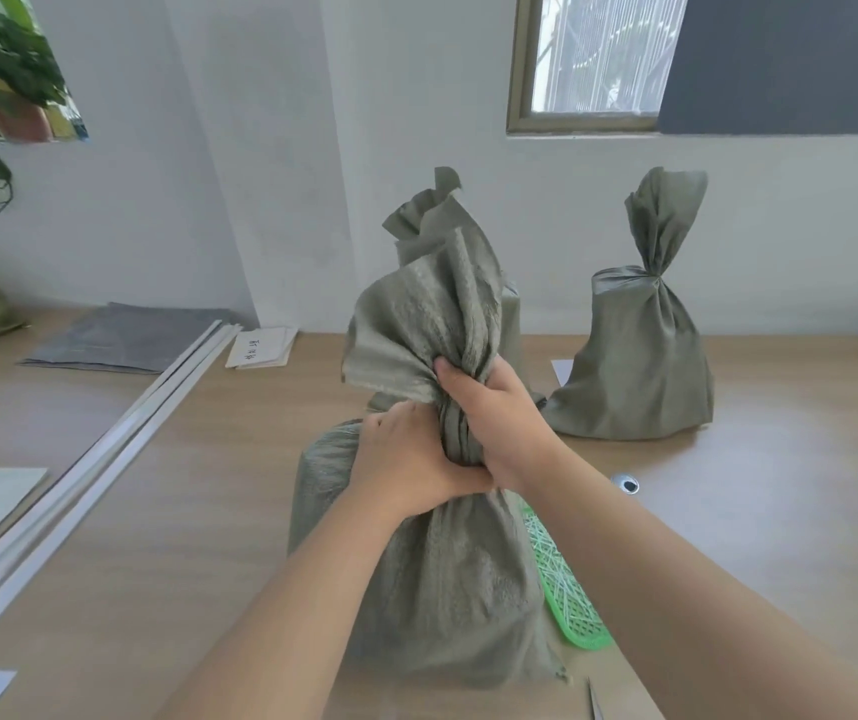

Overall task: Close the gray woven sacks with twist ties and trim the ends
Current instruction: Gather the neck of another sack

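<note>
Head view shows the nearest gray woven sack (442, 589) standing upright near the tabletop's (182, 511) near edge, about midway along it. Both hands wrap its gathered neck: the right hand (499, 423) grips higher and the left hand (406, 459) grips just below, touching it. This likely keeps the twisted fabric tight so a tie can go on. No tie shows on it yet. Its long axis runs vertical, with the loose mouth flaring upward and tipping left. Toward the far edge, a third sack (640, 356) looks already cinched.
</note>
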A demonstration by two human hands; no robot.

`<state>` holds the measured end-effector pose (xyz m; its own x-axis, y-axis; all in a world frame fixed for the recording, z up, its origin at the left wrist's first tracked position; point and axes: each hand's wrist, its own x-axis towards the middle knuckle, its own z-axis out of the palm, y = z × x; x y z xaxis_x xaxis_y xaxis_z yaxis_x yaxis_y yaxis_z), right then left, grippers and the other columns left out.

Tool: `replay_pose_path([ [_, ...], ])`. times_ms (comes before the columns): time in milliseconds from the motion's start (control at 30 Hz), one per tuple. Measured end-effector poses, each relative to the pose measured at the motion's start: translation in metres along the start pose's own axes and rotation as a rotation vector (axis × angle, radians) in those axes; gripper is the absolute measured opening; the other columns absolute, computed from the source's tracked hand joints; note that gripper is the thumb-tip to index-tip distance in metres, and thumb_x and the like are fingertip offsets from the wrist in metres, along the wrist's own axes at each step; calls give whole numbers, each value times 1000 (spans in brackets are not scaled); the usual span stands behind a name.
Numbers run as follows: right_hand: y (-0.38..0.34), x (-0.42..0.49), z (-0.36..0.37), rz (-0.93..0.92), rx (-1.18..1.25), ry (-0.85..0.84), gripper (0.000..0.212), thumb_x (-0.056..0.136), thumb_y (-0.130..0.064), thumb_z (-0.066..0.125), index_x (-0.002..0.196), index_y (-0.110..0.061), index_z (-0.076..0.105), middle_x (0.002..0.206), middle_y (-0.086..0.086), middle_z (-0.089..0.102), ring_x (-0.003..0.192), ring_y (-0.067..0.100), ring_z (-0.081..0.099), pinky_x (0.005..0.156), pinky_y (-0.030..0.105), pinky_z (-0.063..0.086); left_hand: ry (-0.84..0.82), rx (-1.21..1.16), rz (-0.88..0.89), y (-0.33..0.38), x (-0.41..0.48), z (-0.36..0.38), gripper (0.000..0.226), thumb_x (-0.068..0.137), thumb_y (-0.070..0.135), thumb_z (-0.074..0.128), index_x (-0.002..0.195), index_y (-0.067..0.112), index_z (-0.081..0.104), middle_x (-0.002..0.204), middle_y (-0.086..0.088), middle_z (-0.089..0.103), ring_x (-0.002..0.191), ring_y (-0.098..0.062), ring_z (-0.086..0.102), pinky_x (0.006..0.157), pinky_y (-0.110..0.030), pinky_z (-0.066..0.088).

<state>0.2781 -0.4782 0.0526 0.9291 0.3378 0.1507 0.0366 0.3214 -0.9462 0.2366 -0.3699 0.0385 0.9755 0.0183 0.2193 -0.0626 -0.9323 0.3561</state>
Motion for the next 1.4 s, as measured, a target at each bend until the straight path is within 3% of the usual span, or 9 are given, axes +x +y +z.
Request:
replay_pose_path([
  [100, 12, 4, -2, 4, 77, -110, 68, 83, -22, 77, 141, -15, 42, 140, 10, 57, 131, 24, 55, 112, 50, 41, 75, -11, -29, -8, -1, 5, 29, 80, 54, 62, 97, 30, 61, 75, 16, 51, 95, -18, 63, 78, -34, 37],
  [200, 18, 6, -4, -21, -95, -234, 89, 71, -12, 89, 145, -14, 39, 142, 12, 55, 133, 26, 52, 110, 51, 43, 41, 25, -118, -20, 4, 2, 11, 95, 35, 48, 86, 30, 52, 88, 5, 66, 104, -24, 62, 81, -34, 33],
  [367, 31, -4, 11, 48, -237, -108, 41, 78, -16, 83, 115, -11, 70, 114, 4, 74, 111, 16, 68, 102, 46, 52, -39, 2, -103, -32, 7, 0, 26, 98, 31, 45, 113, 37, 65, 115, 7, 70, 117, -22, 57, 87, -34, 29],
  [533, 25, 1, 30, 35, -140, 65, 6, 86, -19, 74, 90, -18, 78, 96, 6, 78, 99, 18, 73, 96, 47, 55, -9, -58, -93, -31, 0, -1, 34, 87, 42, 61, 120, 31, 62, 105, 7, 68, 113, -19, 58, 83, -33, 23],
  [667, 22, -2, 37, 28, -37, 112, 4, 89, -14, 72, 86, -12, 73, 76, 4, 75, 80, 18, 72, 80, 38, 56, -46, -4, -116, -28, -1, -3, 43, 76, 46, 69, 116, 33, 59, 90, 13, 55, 110, -18, 59, 84, -35, 25],
  [800, 19, -3, 37, 31, 27, 49, 14, 83, -10, 78, 96, -10, 73, 83, -5, 75, 88, 15, 71, 80, 32, 56, -20, 76, -134, -22, -1, -1, 38, 85, 39, 59, 122, 29, 59, 106, 5, 67, 113, -21, 58, 92, -38, 28],
  [1000, 19, -2, 31, 60, -30, 120, 15, 79, -4, 76, 73, -4, 61, 63, 5, 50, 65, 18, 48, 64, 33, 40, 56, 156, -118, -12, -3, 5, 5, 90, 28, 49, 85, 27, 49, 85, 5, 62, 96, -21, 59, 83, -34, 21],
  [1200, 20, -7, 15, 30, -56, 49, 29, 83, -2, 74, 111, -8, 72, 104, 1, 77, 101, 13, 71, 81, 26, 58, 17, 187, -104, -17, 5, 9, 25, 92, 36, 47, 107, 27, 64, 95, 6, 71, 99, -20, 63, 90, -37, 27],
  [1400, 25, -17, -16, 38, -162, 16, 30, 82, -4, 77, 111, -12, 71, 104, -4, 75, 94, 0, 71, 73, 13, 54, -22, 176, -125, -12, 15, 13, 29, 88, 32, 37, 79, 27, 65, 76, 10, 63, 81, -19, 57, 79, -37, 22],
])
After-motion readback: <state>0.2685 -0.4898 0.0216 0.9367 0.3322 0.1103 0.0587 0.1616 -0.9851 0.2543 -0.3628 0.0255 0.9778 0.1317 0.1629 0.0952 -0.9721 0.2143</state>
